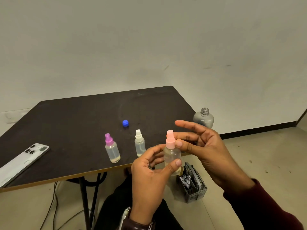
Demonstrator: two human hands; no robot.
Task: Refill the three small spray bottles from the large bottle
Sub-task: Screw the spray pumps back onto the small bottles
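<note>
Pink-capped bottle (172, 155) is clasped in the left hand (150, 176) while the right hand (204, 146) pinches its cap (170, 139), likely twisting it; next, the large bottle (204, 118).

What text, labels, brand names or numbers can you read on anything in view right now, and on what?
No readable text anywhere in this frame.
Three spray bottles, the pink-capped, white-capped and purple-capped: clear, no labels.
Large bottle: open neck, no label seen.
Blue cap: plain.
Phone: back up, no marking legible.
Grey basket on the floor: crumpled paper inside, any print too small to read.
</note>
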